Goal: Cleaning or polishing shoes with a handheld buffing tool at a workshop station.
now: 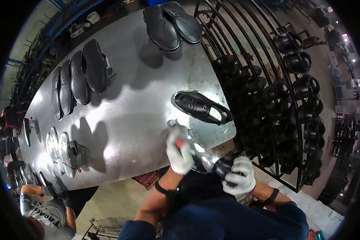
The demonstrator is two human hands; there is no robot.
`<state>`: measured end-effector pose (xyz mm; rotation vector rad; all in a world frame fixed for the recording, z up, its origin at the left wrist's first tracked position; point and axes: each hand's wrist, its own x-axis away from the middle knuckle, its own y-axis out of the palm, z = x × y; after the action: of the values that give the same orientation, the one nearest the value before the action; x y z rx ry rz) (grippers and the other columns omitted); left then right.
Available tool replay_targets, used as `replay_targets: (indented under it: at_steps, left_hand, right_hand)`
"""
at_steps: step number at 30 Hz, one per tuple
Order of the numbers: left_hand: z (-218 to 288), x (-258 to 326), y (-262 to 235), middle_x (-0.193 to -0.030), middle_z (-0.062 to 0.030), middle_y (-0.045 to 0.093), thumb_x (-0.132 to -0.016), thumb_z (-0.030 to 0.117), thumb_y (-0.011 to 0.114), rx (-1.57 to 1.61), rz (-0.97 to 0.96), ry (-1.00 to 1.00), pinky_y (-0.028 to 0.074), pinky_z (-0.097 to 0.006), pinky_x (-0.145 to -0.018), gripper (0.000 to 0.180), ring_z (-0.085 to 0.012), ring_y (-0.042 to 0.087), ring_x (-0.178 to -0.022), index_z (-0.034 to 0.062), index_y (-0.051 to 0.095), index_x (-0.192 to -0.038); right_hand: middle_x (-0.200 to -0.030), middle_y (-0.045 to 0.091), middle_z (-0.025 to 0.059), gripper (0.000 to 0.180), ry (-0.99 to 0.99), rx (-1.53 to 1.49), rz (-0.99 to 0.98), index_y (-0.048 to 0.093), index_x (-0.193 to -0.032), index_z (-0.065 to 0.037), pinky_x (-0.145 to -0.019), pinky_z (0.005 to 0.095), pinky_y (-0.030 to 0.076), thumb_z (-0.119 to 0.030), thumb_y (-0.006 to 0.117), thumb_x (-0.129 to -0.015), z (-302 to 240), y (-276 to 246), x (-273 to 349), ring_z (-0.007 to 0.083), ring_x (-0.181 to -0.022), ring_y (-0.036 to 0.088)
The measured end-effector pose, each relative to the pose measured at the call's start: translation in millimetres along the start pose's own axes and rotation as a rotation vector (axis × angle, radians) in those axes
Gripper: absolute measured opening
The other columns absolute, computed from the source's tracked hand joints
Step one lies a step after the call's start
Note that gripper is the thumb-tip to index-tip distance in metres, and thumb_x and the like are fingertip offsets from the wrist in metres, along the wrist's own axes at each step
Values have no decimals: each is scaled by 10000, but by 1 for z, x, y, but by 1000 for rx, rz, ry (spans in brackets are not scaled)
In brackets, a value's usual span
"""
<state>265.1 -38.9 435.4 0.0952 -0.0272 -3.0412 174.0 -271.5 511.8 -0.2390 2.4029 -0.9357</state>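
Note:
My left hand (181,154), in a white glove, is closed round a shiny metal shoe last with a red knob, somewhat blurred. My right hand (240,176), also white-gloved, is closed on a black shoe (222,166) at the other end of the shiny last (205,161). Both are held just off the table's near edge, in front of my body. Beyond them on the metal table (136,128), a finished-looking black slip-on shoe (202,107) lies upright, toe pointing left. How far the shoe sits on the last is hidden by my gloves.
A pair of black soles (172,26) faces up at the table's far end. Several more soles (84,72) and bare metal lasts (64,154) stand on the left. A black rack (286,120) full of black shoes is at right. A dark-gloved person (50,212) works lower left.

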Motion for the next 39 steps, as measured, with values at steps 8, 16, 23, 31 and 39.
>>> replay_targets:
  at_steps: [8, 16, 23, 31, 39]
  left_hand:
    - [-107, -122, -1, -1123, -148, 716, -1102, 281, 453, 334, 251, -504, 578, -322, -797, 534, -179, 666, -834, 32, 437, -1573]
    - [-158, -80, -46, -1349, -151, 703, -1095, 241, 485, -68, -72, -375, 456, -333, -1112, 413, -219, 625, -1265, -32, 669, -1344]
    - [-54, 23, -9, -1176, -101, 702, -995, 175, 670, 803, 45, -908, 574, -376, -932, 469, -190, 694, -1075, 50, 537, -1427]
    - [-67, -56, -69, -1243, -146, 638, -993, 450, 648, 1202, 550, -588, 599, -461, -893, 516, -296, 679, -1027, 91, 546, -1350]
    - [-75, -70, -402, -1378, -107, 633, -1027, 604, 469, 879, 1187, 126, 494, -527, -1114, 641, -339, 605, -1267, 113, 552, -1430]
  right_hand:
    - [-1487, 426, 187, 905, 687, -62, 558, 341, -1557, -3, -1205, 427, 356, 2, 752, -750, 42, 88, -7, 310, -1396, 450]
    - [-1507, 544, 182, 745, 640, 26, -255, 516, -1503, -70, -1182, 448, 449, 17, 627, -772, 93, 104, -12, 396, -1377, 537]
    - [-1377, 586, 346, 553, 1119, 375, -670, 524, -1373, 64, -1082, 501, 488, -229, 660, -924, 138, 114, -130, 447, -1317, 569]
    - [-1099, 642, 232, 357, 843, -23, -237, 633, -1205, 31, -922, 490, 451, -104, 491, -906, 267, 123, -73, 439, -1062, 603]
    - [-1422, 573, 328, 491, 796, 235, -446, 620, -1345, 35, -1140, 518, 428, -121, 689, -885, 163, 152, -102, 519, -1337, 510]
